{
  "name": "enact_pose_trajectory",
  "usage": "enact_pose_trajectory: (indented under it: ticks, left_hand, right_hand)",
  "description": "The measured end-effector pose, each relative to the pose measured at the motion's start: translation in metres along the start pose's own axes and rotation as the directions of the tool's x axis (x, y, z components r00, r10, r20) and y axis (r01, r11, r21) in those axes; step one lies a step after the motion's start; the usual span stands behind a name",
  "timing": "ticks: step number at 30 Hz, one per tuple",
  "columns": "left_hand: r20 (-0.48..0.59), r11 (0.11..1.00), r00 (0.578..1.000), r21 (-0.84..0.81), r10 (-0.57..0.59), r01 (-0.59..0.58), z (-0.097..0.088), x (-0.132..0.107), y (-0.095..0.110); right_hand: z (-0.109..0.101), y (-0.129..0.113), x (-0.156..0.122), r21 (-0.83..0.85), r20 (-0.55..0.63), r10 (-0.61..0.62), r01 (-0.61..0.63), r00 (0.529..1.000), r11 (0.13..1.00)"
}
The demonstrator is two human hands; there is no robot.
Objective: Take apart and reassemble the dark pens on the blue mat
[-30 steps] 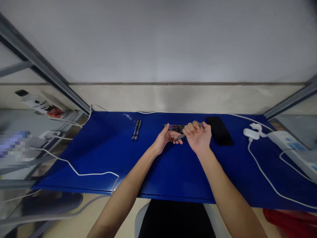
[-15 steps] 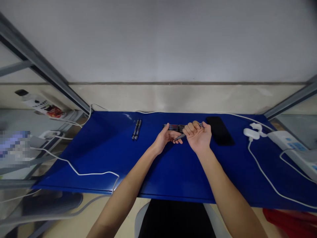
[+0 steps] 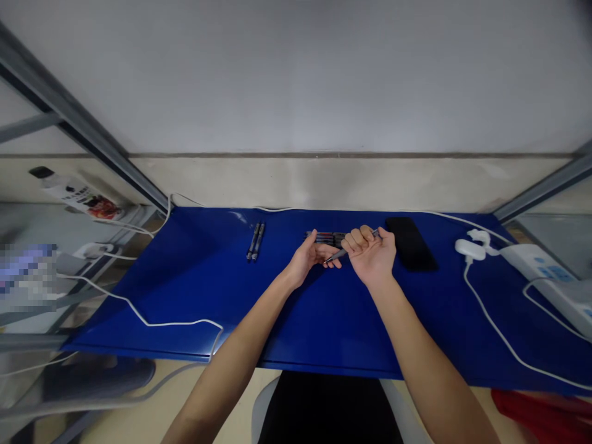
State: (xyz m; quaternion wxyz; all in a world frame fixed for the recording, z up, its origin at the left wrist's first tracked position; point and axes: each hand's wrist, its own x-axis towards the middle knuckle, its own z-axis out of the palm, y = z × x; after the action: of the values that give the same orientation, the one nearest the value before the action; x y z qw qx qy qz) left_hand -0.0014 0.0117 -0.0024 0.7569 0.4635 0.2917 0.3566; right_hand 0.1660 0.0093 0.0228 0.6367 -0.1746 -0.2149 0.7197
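Observation:
Palm up, my right hand [image 3: 371, 253] is closed in a fist round a thin grey pen [image 3: 337, 255]; the pen's tip sticks out to the left. My left hand [image 3: 309, 256] meets that tip with its fingers pinched at it. Both hands hover just above the blue table [image 3: 194, 290], near its far middle. Behind them lies a row of several dark pens [image 3: 325, 237]. Two more dark pens [image 3: 256, 241] lie side by side further left.
A black phone [image 3: 409, 243] lies right of my hands. A white charger [image 3: 469, 246] and its cable [image 3: 497, 333] run across the right side toward a white power strip [image 3: 539, 265]. Another white cable [image 3: 152, 322] loops over the table's left front edge.

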Motion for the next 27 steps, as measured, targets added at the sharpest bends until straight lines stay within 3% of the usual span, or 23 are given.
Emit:
enact_pose_trajectory:
  ticks: [27]
  left_hand:
    - [0.013,1.0,1.0,0.019,0.007,-0.007,-0.0002,0.0004,-0.0006]
  right_hand:
    - [0.0008,-0.0012,-0.0003,0.026,0.019,0.01,-0.01,1.0,1.0]
